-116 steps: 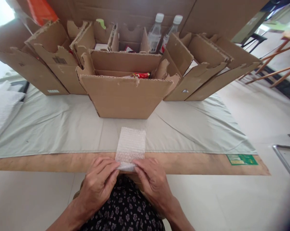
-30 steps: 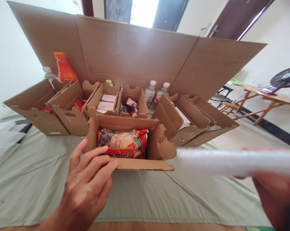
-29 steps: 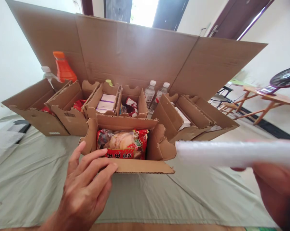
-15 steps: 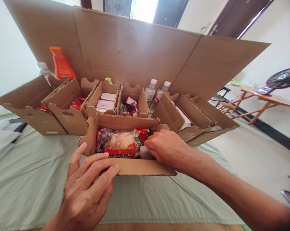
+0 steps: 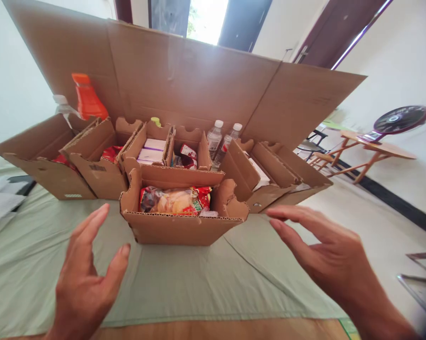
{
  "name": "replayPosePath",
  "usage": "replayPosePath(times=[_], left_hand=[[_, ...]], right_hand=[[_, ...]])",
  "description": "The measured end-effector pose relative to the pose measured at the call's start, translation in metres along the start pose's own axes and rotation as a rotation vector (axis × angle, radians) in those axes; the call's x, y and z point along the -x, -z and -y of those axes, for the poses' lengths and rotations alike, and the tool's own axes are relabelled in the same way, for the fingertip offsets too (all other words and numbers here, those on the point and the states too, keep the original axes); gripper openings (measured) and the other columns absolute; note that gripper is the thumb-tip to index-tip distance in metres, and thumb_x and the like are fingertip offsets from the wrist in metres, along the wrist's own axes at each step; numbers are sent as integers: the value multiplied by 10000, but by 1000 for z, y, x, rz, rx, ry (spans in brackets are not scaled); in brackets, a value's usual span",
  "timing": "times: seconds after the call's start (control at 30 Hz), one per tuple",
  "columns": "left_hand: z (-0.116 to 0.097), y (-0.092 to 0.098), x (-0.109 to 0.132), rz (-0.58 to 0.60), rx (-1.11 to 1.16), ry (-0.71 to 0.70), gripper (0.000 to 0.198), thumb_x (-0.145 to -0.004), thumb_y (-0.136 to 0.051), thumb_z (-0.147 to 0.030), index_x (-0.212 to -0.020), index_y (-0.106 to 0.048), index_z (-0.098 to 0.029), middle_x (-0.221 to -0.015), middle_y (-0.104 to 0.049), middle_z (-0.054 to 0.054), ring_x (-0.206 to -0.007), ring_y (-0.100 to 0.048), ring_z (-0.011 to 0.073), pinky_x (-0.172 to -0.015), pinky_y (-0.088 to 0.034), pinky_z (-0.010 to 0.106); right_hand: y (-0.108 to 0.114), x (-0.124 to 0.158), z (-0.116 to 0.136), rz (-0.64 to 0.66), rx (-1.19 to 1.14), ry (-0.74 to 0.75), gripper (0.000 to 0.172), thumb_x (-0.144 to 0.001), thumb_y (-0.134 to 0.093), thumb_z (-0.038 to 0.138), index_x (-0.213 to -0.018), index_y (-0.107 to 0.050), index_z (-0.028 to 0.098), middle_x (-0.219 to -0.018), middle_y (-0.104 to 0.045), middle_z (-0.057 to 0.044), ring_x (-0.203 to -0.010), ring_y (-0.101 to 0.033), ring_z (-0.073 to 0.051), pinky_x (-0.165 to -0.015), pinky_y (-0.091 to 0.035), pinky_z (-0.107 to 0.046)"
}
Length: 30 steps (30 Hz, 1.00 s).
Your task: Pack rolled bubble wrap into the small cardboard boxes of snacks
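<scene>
A small open cardboard box [image 5: 173,229] stands upright on the green cloth, in front of the row of other boxes. Inside it lies a red and clear packet of rice crackers [image 5: 177,200], with a bit of translucent wrapping [image 5: 209,214] at its right end. My left hand [image 5: 88,264] hovers over the cloth to the left of this box, thumb and fingers apart, holding nothing. On the other side, my right hand [image 5: 322,250] is also empty and open, its fingers pointing toward the box without touching it.
Several cardboard boxes [image 5: 103,177] with goods line the back. Behind them stand an orange bottle [image 5: 88,99], clear bottles [image 5: 214,137] and a tall cardboard panel [image 5: 198,80]. Green cloth [image 5: 184,283] covers the table. A fan [image 5: 393,120] sits on a wooden table at right.
Both hands have come off the small box and drawn apart to its two sides. My right hand has left its inside. The box's front wall now stands more upright.
</scene>
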<state>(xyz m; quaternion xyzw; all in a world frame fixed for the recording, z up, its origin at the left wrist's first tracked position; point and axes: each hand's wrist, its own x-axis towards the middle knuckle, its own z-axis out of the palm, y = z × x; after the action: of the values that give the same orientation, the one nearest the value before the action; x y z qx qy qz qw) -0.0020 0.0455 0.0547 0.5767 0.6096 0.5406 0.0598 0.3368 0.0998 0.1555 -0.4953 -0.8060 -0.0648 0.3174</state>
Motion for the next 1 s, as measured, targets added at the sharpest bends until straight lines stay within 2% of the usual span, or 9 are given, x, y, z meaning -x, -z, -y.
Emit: replayPosePath(times=[0.07,0.17,0.27,0.33,0.47,0.63,0.8,0.9,1.0], left_hand=[[17,-11,0,129,165,205,715,-885,-670,-417,-1536,-384,-335,-1534,-482,59,-1358,-505,342,-1154,-387,577],[32,-35,2,295,412,329,759,-859,-690,-466,-1526,-372,-292,-1480,-529,96,-1319,-539,339,-1106,-438,562],[33,-51,9,314,505,359,758,-831,-717,-470,-1485,-409,-244,-1419,-572,113,-1302,-547,323,-1110,-435,525],[26,-50,16,284,517,362,745,-827,-721,-466,-1470,-425,-232,-1428,-564,118,-1298,-550,314,-1113,-436,498],[-4,-23,21,229,478,247,648,-873,-701,-409,-1454,-459,-251,-1405,-582,107,-1336,-527,289,-1158,-403,471],[-37,0,19,72,411,153,591,-901,-695,-337,-1450,-488,-272,-1382,-607,85,-1379,-501,274,-1218,-328,486],[-20,-12,67,217,388,235,629,-940,-615,-380,-1520,-400,-267,-1370,-621,116,-1372,-523,300,-1124,-466,463],[-14,-15,105,303,269,308,630,-958,-560,-409,-1544,-363,-290,-1347,-641,115,-1412,-482,327,-1152,-431,511],[-17,-16,129,296,149,348,629,-948,-559,-411,-1541,-374,-313,-1375,-627,106,-1471,-397,356,-1195,-354,576]], right_hand=[[-16,21,-5,68,-125,-165,271,-930,-627,358,-1159,-681,222,-1061,-757,-77,-867,-701,-226,-728,-554,-342],[-60,35,-2,198,-337,-327,523,-881,-645,426,-1345,-574,197,-1191,-719,-126,-873,-686,-235,-635,-552,-325],[-98,38,10,202,-499,-392,454,-874,-617,473,-1223,-618,182,-1096,-729,-126,-794,-661,-219,-608,-536,-316],[-108,41,20,150,-531,-411,371,-876,-600,496,-1051,-647,171,-947,-726,-110,-720,-635,-207,-587,-523,-312],[-81,46,42,56,-501,-374,319,-893,-603,496,-932,-635,182,-839,-688,-67,-559,-533,-149,-503,-462,-283],[-35,47,62,84,-470,-398,316,-916,-576,491,-895,-635,182,-748,-642,-37,-484,-457,-122,-436,-394,-261],[-45,78,53,58,-467,-431,305,-876,-621,491,-837,-636,189,-742,-663,-39,-494,-491,-136,-437,-423,-263],[-46,99,39,112,-488,-469,296,-881,-623,480,-913,-665,189,-796,-699,-44,-515,-517,-144,-463,-455,-267],[-39,114,25,134,-467,-490,299,-879,-625,493,-866,-676,199,-758,-692,-37,-530,-535,-156,-485,-465,-272]])
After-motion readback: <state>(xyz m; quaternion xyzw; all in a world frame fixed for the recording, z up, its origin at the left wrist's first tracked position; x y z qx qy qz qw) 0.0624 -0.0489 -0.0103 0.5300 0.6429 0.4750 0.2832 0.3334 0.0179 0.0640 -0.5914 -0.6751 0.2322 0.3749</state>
